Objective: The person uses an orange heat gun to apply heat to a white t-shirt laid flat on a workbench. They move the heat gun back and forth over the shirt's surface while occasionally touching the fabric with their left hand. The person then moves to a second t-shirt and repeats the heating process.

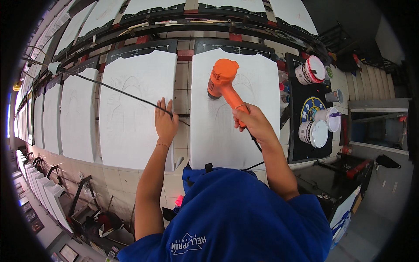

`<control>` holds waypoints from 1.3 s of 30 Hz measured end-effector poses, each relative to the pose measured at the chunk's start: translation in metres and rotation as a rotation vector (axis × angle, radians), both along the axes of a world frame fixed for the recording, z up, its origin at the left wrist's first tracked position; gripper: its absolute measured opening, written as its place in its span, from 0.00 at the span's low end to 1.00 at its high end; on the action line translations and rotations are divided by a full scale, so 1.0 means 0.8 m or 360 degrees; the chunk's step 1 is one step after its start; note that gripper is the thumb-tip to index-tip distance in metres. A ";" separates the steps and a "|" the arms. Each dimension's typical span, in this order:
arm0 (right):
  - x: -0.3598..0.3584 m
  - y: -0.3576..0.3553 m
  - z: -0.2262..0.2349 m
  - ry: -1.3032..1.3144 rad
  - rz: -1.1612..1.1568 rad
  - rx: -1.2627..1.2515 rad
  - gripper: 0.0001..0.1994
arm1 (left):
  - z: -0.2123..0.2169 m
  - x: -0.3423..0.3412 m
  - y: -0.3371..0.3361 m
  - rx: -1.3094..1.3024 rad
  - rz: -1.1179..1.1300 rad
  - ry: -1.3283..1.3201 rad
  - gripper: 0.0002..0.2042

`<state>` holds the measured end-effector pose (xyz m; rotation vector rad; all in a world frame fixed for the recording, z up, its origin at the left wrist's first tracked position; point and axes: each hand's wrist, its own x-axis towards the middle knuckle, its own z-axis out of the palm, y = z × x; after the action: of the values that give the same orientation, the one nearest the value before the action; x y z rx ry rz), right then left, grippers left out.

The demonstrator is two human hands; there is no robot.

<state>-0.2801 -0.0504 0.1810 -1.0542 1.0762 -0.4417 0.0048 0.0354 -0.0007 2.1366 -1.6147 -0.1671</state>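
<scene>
My right hand (255, 121) is closed around the handle of an orange heat gun (224, 72). The gun's dark nozzle points down over a white T-shirt (209, 131) stretched on a flat board, and faint outline drawing shows on the cloth. To the left, my left hand (166, 124) has its fingers stretched out at the right edge of a second white shirt (131, 144), which bears a faint drawing too. A black cable (113, 89) runs from the upper left across these fingers. Another stretch of cord leaves the gun's handle below my right hand.
More boards with white shirts (78, 109) line up to the left and beyond a dark rail (174, 27). At right, a black board (305, 150) carries several white tubs (313, 134) and a grey cup (334, 96). A white cable fitting (54, 67) hangs at upper left.
</scene>
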 end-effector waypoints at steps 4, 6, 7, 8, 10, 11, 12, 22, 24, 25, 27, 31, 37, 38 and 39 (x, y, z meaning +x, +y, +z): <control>0.007 0.016 0.014 0.0041 0.0087 0.0075 0.12 | 0.002 -0.005 0.066 -0.0039 -0.0104 0.0123 0.22; -0.001 0.029 0.025 0.0127 0.0124 0.0202 0.12 | 0.001 -0.010 0.109 -0.0048 -0.0121 0.0149 0.21; 0.000 0.037 0.025 0.0126 0.0122 0.0192 0.12 | 0.000 -0.013 0.127 -0.0029 -0.0125 0.0166 0.21; 0.000 0.044 0.023 0.0125 0.0117 0.0182 0.11 | -0.001 -0.015 0.145 -0.0010 -0.0131 0.0183 0.21; 0.000 0.058 0.024 0.0123 0.0142 0.0192 0.12 | 0.003 -0.019 0.178 0.0036 -0.0140 0.0226 0.21; -0.003 0.062 0.026 0.0125 0.0171 0.0210 0.12 | 0.005 -0.020 0.190 0.0031 -0.0141 0.0224 0.22; -0.006 0.067 0.029 0.0131 0.0201 0.0227 0.12 | 0.008 -0.021 0.200 0.0024 -0.0141 0.0226 0.22; -0.015 0.065 0.005 0.0232 -0.0093 -0.0039 0.13 | 0.008 -0.032 0.202 0.0014 0.0074 0.0002 0.24; -0.012 0.058 -0.003 0.0211 -0.0154 -0.0105 0.13 | 0.007 -0.032 0.202 0.0043 0.0078 -0.0017 0.24; -0.011 0.056 -0.004 0.0201 -0.0184 -0.0137 0.13 | 0.006 -0.031 0.201 0.0054 0.0070 -0.0021 0.24; -0.017 0.057 0.005 0.0166 -0.0213 -0.0041 0.13 | 0.005 -0.032 0.201 0.0071 0.0067 -0.0015 0.24; -0.040 0.063 0.002 0.0159 -0.0373 0.0020 0.13 | 0.003 -0.032 0.202 0.0103 0.0071 -0.0005 0.25; -0.107 0.062 -0.009 0.0286 -0.0806 -0.0142 0.14 | 0.005 -0.033 0.202 0.0162 0.0074 -0.0001 0.24; -0.117 0.062 -0.007 0.0294 -0.0862 -0.0153 0.13 | 0.005 -0.033 0.201 0.0175 0.0074 -0.0001 0.23; -0.122 0.062 -0.005 0.0309 -0.0899 -0.0165 0.13 | 0.005 -0.033 0.202 0.0160 0.0065 -0.0005 0.23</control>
<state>-0.3780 -0.0007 0.1771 -0.8837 1.5434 -0.8664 -0.0214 0.1967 0.0032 2.2439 -1.5944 -0.2370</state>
